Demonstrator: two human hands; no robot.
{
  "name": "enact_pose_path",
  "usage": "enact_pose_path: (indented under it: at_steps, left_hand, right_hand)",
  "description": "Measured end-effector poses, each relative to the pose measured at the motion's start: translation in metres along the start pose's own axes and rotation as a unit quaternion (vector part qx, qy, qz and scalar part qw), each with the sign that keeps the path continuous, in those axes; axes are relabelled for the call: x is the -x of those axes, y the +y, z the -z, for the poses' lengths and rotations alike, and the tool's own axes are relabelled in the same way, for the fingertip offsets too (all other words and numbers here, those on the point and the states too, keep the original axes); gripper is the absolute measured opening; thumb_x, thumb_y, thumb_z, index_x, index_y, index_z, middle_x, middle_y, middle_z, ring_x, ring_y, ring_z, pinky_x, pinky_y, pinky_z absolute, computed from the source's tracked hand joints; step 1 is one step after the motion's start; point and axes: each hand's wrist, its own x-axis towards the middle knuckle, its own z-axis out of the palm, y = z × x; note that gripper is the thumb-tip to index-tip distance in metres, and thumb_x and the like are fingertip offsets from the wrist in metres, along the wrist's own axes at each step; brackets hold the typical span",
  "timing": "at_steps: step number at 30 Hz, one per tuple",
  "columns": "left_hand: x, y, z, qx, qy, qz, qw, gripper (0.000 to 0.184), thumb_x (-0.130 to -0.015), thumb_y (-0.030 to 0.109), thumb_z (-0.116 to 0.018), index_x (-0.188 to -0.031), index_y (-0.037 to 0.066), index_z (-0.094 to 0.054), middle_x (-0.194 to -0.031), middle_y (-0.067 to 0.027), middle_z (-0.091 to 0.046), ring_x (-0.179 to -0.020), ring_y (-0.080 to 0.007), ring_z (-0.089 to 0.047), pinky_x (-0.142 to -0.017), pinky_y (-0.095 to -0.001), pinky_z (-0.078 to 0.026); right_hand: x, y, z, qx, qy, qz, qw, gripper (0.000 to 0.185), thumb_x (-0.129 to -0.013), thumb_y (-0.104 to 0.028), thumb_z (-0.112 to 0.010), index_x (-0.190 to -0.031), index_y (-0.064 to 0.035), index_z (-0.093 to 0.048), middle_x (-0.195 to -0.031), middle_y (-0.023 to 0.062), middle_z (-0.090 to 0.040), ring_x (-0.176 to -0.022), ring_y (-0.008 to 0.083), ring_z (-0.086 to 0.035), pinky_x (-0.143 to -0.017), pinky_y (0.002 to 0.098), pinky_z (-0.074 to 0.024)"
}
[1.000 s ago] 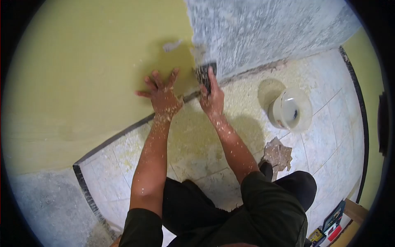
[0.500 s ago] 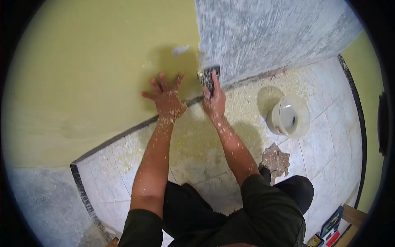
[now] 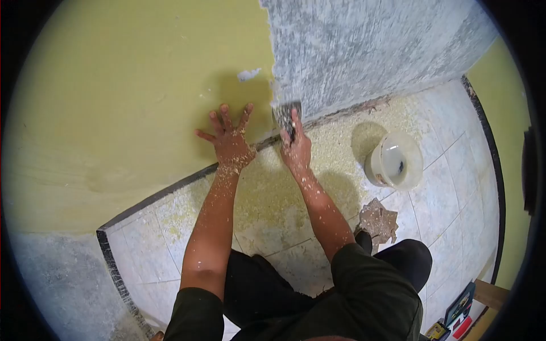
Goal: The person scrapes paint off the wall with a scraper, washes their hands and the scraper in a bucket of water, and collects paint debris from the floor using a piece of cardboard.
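My left hand (image 3: 233, 146) is spread open, leaning flat against the yellow painted wall (image 3: 142, 96). Flecks of paint cling to its wrist and forearm. In my right hand (image 3: 297, 151) is a scraper (image 3: 288, 113) with a wide, paint-smeared blade, its handle mostly covered by my fingers. The blade lies at the lower part of the wall, where the yellow paint borders the bare grey-white patch (image 3: 364, 45). A small chipped spot (image 3: 248, 74) shows in the paint above my left hand.
Paint flakes (image 3: 335, 139) litter the tiled floor (image 3: 438, 210) along the wall. A translucent bucket (image 3: 416, 165) with liquid stands to the right. Brown ragged pieces (image 3: 380, 223) lie by my foot. A wooden box-like edge (image 3: 490, 295) with assorted items sits at lower right.
My right hand and the scraper have moved slightly down towards the base of the wall. My left hand stays braced in the same place.
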Motion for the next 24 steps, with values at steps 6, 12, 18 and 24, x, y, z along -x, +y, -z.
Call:
enact_pose_path:
  at_steps: [6,12,18,24]
  left_hand:
    - [0.006,0.001,0.004,0.008,-0.062,0.011,0.998,0.114,-0.056,0.035,-0.080,-0.150,0.046,-0.017,-0.160,-0.0141,0.014,-0.145,-0.0416,0.016,-0.096,-0.0808,0.009]
    - [-0.009,0.000,0.020,-0.022,-0.117,0.024,0.993,0.121,-0.054,0.037,-0.082,-0.151,0.046,-0.010,-0.159,-0.0143,0.015,-0.145,-0.0415,0.017,-0.096,-0.0822,0.006]
    - [-0.001,0.004,0.029,-0.085,-0.148,0.004,0.985,0.122,-0.056,0.050,-0.081,-0.152,0.043,-0.006,-0.158,-0.0207,0.014,-0.143,-0.0466,0.018,-0.096,-0.0816,0.006]
    - [0.008,0.002,0.015,-0.011,-0.053,0.019,0.998,0.125,-0.052,0.037,-0.084,-0.151,0.046,-0.008,-0.161,-0.0101,0.011,-0.146,-0.0379,0.014,-0.099,-0.0809,0.003]
  right_hand:
    - [-0.033,-0.050,0.003,-0.009,-0.005,0.045,0.999,0.058,-0.095,-0.019,-0.056,-0.148,-0.0123,-0.033,-0.136,0.0181,-0.054,-0.074,0.0292,-0.067,-0.062,0.0334,-0.0515]
    - [-0.004,-0.002,-0.011,-0.058,0.037,0.053,0.996,0.058,-0.092,-0.020,-0.061,-0.145,-0.0122,-0.039,-0.120,0.0221,-0.063,-0.071,0.0305,-0.067,-0.058,0.0373,-0.0490]
    - [-0.017,-0.047,0.011,0.013,-0.009,0.007,1.000,0.056,-0.096,-0.033,-0.057,-0.146,-0.0150,-0.039,-0.130,0.0172,-0.058,-0.069,0.0310,-0.064,-0.061,0.0352,-0.0488]
    - [-0.028,-0.037,-0.001,-0.020,0.079,0.104,0.991,0.060,-0.091,-0.019,-0.062,-0.146,-0.0137,-0.038,-0.072,0.0212,-0.061,-0.050,0.0285,-0.046,-0.051,0.0371,-0.0425]
